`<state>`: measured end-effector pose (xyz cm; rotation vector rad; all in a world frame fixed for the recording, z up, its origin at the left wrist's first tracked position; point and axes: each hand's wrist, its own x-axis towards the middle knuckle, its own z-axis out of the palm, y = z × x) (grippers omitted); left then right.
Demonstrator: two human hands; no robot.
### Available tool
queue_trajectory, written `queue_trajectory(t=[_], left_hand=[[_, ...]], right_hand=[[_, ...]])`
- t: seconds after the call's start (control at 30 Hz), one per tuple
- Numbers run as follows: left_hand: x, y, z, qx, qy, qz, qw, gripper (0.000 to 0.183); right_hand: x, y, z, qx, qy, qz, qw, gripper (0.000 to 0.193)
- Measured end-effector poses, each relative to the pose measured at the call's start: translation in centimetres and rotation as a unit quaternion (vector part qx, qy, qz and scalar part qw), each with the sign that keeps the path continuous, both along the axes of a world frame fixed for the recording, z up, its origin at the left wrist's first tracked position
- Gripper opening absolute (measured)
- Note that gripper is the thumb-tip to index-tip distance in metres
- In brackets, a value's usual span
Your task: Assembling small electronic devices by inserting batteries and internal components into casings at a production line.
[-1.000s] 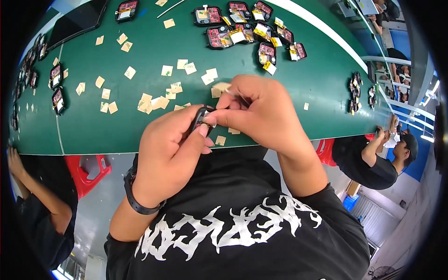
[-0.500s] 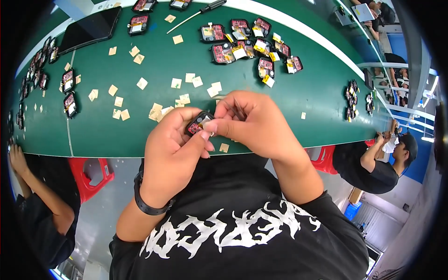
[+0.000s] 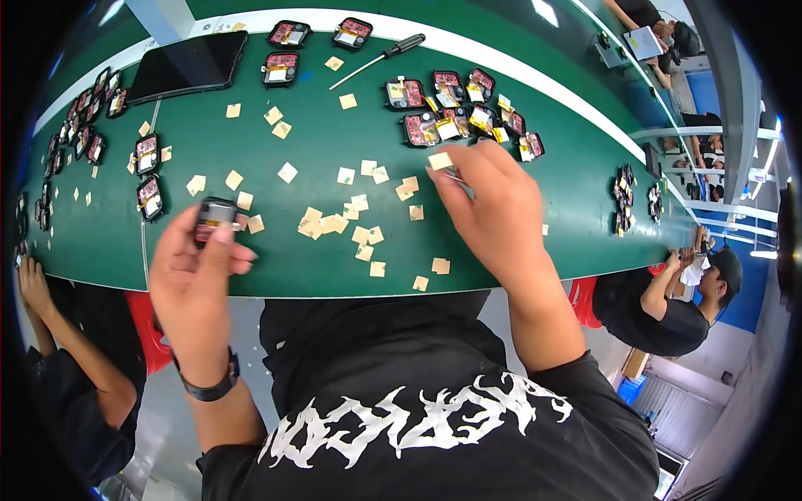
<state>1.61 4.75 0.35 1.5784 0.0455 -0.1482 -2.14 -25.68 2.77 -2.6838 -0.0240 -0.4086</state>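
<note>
My left hand is closed around a small black-cased electronic unit, its red circuit board and a silvery part facing up, held above the near left of the green table. Off to the right, my right hand pinches a cream square sticker between thumb and fingers. A thin metal tool, probably tweezers, shows under those fingers; most of it is hidden by the hand. Many similar cream squares lie scattered on the table between my hands, some overlapping.
Open units with red boards and pale batteries cluster at the far right; others stand at left. A screwdriver and a black flat panel lie at the back. One person sits at right; another's arm is at left.
My hands have parted: the left carried the unit left, the right moved right and up. A cream square now shows in my right fingers. The view has shifted slightly.
</note>
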Motion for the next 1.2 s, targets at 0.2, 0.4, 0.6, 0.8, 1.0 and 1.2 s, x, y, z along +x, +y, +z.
queue_trajectory(t=[0.2, 0.4, 0.6, 0.8, 1.0, 1.2], left_hand=[[0.1, 2.5, 0.8, -0.193, 0.065, -0.015, 0.979, 0.042], [-0.3, 2.3, 3.4, -0.147, 0.058, -0.075, 0.985, 0.048], [-0.9, 2.8, 4.1, -0.092, 0.009, -0.066, 0.994, 0.04], [-0.5, 3.8, 3.9, -0.092, 0.023, -0.072, 0.993, 0.04], [-0.5, 4.2, 3.5, -0.097, 0.038, -0.069, 0.992, 0.04], [0.0, 4.5, 3.8, -0.129, 0.074, -0.088, 0.985, 0.04]], right_hand=[[1.7, 0.5, -1.2, -0.2, -0.003, 0.007, 0.98, 0.021], [2.2, -0.6, -1.9, -0.237, -0.036, 0.039, 0.97, 0.021], [2.2, 0.1, -1.3, -0.24, -0.071, 0.13, 0.959, 0.018], [1.1, 2.9, -1.0, -0.187, -0.068, 0.259, 0.945, 0.032], [0.5, 6.7, 0.8, -0.071, 0.013, 0.292, 0.954, 0.029], [0.7, 8.8, 4.5, 0.011, 0.008, 0.296, 0.955, 0.034]])
